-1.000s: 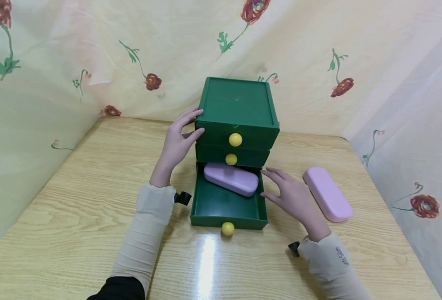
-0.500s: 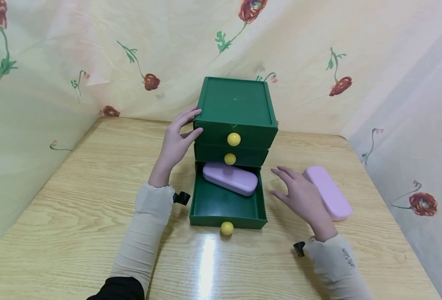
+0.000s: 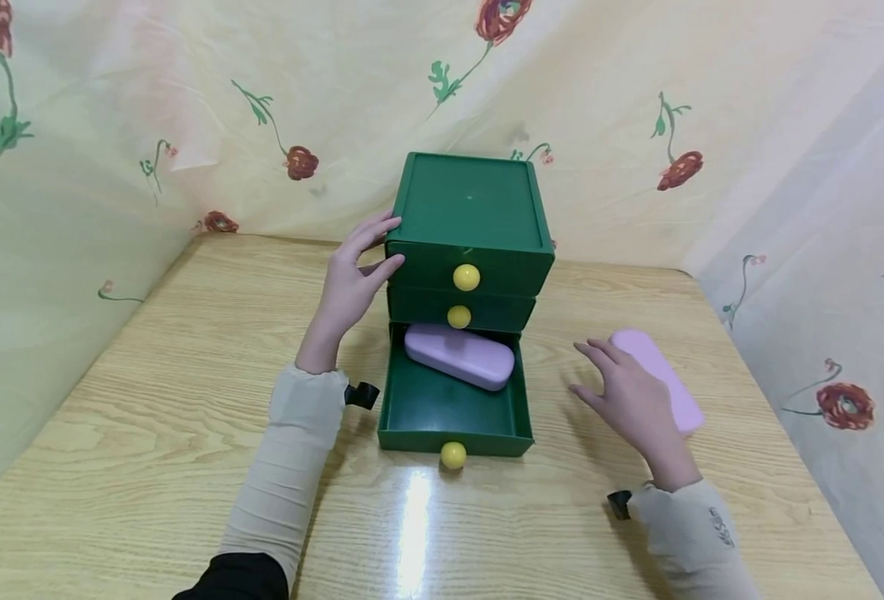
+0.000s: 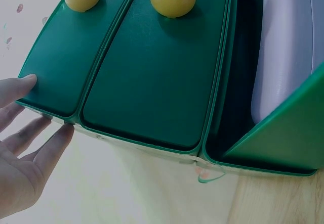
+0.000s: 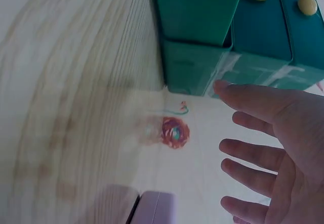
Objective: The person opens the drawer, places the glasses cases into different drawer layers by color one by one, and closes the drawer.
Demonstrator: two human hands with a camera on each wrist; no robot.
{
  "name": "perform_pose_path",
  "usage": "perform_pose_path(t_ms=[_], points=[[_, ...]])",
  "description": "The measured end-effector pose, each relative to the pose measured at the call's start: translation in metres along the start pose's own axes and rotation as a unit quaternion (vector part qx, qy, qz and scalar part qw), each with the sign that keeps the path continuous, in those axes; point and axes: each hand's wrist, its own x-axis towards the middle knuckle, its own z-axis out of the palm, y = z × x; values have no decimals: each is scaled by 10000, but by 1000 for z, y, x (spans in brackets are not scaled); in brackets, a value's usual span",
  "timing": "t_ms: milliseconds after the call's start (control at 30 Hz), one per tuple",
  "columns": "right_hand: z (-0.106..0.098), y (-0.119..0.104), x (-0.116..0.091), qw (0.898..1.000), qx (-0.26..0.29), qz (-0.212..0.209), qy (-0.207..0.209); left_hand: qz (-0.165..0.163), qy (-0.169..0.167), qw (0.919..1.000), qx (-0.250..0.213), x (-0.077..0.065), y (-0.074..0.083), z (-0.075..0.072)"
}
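Observation:
A green three-drawer cabinet (image 3: 471, 204) with round yellow knobs stands on the table, its bottom drawer (image 3: 449, 417) pulled out. Inside that drawer a purple glasses case (image 3: 460, 357) lies slantwise near the back. My left hand (image 3: 347, 283) grips the cabinet's upper left edge; in the left wrist view its thumb (image 4: 20, 86) presses the top drawer's front and the fingers lie along the side. A second purple case (image 3: 661, 365) lies on the table to the right. My right hand (image 3: 629, 400), fingers spread and holding nothing, hovers beside it and covers part of it.
The wooden table (image 3: 172, 375) extends on both sides of the cabinet. A flowered cloth (image 3: 382, 100) hangs behind and at the sides. The drawer's yellow knob (image 3: 452, 455) juts toward the front.
My right hand has moved right, away from the drawer's right edge, to beside the case on the table. The left hand keeps its hold, and the cases have not moved.

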Motion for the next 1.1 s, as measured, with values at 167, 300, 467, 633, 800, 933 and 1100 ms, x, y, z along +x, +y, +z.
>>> perform_pose_path(t_ms=[167,300,467,633,800,933,1100], points=[[0,12,-3,10000,-49,-51,57,-13,4,10000,-6,0,0,0],[-2,23,-8,9998,-71,-74,147,22,10,10000,14,0,1,0],[-5,34,-13,9996,-79,229,-110,4,-6,10000,42,0,1,0],[-5,45,-16,9967,17,683,-427,0,0,10000,44,-1,1,0],[-6,55,-19,9944,65,901,-551,-12,1,10000,43,-1,2,0],[-7,62,-20,9918,156,1033,-736,-35,-5,10000,60,-2,2,0],[-5,69,-20,9903,165,1104,-827,-52,-3,10000,47,-2,2,0]])
